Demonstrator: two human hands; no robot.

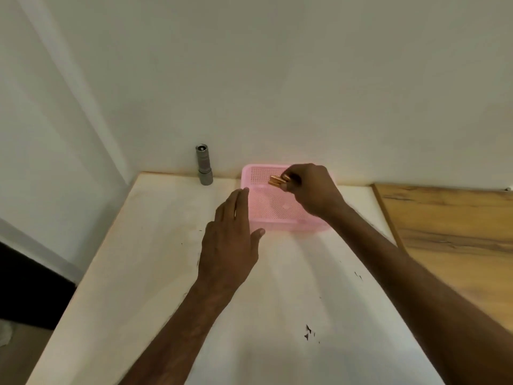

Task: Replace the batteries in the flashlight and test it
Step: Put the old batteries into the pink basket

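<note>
Right hand [313, 190] up over the far side of the pink perforated plastic basket [266, 212], fingers and thumb curled tight and pinching a small bundle of copper-coloured cylindrical batteries [276, 180]. It looked like two, though the blur made the count uncertain. They poked out toward nine o'clock, held clear above the basket floor, which read as cells lifted out of storage or about to go back in; which of the two could not be told.

Left hand [230, 240] lay at the basket's eight o'clock, fingers straight and together, gripping nothing. Its fingertips were right at the left rim and the thumb was near the front corner, most likely steadying the light basket so it would not slide.

At ten o'clock from the basket, well apart from both hands, the grey metal cylindrical flashlight [204, 165] stood on end, just beside the pale wall [277, 79]. Standing it there kept it from rolling off. Whether its battery cap was on or off could not be made out.

All of this sat on the white painted tabletop [277, 287], chipped in spots toward six o'clock. A wood-grain board [444, 232] lay off at three o'clock.

By my judgement the flashlight had yet to be tested.
</note>
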